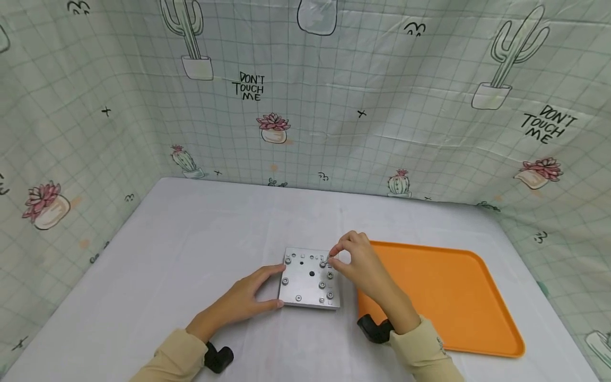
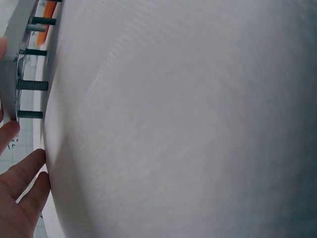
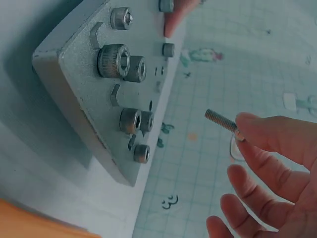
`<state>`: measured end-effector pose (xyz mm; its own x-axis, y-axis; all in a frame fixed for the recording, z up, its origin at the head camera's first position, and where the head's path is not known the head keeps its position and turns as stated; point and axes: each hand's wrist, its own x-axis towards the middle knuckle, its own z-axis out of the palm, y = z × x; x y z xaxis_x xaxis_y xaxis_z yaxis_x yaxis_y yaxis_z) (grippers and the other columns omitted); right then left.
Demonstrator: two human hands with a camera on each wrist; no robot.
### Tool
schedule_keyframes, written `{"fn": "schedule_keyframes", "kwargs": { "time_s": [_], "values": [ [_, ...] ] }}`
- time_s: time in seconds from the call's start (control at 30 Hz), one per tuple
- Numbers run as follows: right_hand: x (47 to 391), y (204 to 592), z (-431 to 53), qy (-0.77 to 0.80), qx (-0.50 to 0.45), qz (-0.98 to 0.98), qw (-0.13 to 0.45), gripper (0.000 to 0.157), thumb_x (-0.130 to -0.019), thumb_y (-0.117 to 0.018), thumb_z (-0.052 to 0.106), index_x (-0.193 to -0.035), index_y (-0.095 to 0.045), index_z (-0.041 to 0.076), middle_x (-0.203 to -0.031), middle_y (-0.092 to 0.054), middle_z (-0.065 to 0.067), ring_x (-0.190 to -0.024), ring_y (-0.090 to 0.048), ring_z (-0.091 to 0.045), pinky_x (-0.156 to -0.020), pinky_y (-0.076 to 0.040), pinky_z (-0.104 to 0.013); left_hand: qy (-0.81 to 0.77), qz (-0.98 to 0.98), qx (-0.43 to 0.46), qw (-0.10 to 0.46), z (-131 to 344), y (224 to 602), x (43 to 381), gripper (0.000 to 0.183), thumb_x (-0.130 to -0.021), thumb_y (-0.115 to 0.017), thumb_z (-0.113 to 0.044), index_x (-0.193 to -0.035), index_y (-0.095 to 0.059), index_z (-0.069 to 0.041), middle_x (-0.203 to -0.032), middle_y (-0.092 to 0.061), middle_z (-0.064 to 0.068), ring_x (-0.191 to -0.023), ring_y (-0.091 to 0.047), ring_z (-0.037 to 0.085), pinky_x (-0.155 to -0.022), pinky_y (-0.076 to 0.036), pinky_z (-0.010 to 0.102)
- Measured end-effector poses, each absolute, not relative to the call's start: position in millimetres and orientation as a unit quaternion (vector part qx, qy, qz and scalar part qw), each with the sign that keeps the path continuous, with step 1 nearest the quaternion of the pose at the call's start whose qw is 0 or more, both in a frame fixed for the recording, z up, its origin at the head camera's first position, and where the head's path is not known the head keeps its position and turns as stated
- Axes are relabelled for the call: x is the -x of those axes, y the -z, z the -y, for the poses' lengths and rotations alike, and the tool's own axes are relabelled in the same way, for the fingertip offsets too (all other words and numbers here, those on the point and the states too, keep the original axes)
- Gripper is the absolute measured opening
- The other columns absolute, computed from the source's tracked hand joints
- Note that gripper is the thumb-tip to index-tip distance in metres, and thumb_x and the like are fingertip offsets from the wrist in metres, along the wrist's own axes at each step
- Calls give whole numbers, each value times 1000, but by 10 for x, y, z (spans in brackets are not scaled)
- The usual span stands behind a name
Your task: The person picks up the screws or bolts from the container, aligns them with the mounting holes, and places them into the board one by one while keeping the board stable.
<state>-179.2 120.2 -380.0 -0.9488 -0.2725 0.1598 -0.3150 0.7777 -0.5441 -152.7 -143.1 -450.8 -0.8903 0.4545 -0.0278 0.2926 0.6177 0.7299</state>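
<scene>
A silver metal plate (image 1: 305, 286) with several socket-head bolts standing in it sits on the white table. Threaded shanks (image 2: 33, 85) jut from its underside in the left wrist view. My left hand (image 1: 241, 298) touches the plate's left edge, its index finger further back and its thumb near the front corner; two other fingers (image 2: 35, 196) reach the table. Between thumb and index finger my right hand (image 1: 360, 265) pinches a small threaded bolt (image 3: 220, 120), apart from the plate in the right wrist view. Fingertips cover one end of that bolt.
An orange tray (image 1: 439, 297) lies right of the plate, partly beneath my right forearm. Behind the table hangs a cactus-print curtain (image 1: 324, 132). Hexagonal recesses (image 3: 115, 95) and round holes mark the plate's top.
</scene>
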Motion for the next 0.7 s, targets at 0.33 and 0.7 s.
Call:
{"fn": "schedule_keyframes", "kwargs": {
  "time_s": [0.33, 0.7],
  "values": [
    [1995, 3689, -970, -257, -224, 940, 4, 7, -82, -72, 19, -85, -69, 14, -100, -56, -2, -97, -45, -21, -81, -44, -35, -385, -893, -202, 113, 1429, 4515, 1542, 69, -81, -67, -48, -141, -38, -32, -146, -38, -7, -138, -31, 20, -111, -31, 47],
    [2196, 3706, -778, -183, -298, 936, -48, 4, -82, -71, 18, -84, -69, 15, -96, -57, -2, -91, -46, -19, -80, -43, -33, -388, -891, -200, 121, 1422, 4497, 1537, 68, -81, -68, -44, -140, -38, -31, -146, -38, -6, -138, -31, 21, -110, -31, 48]
  ]
}}
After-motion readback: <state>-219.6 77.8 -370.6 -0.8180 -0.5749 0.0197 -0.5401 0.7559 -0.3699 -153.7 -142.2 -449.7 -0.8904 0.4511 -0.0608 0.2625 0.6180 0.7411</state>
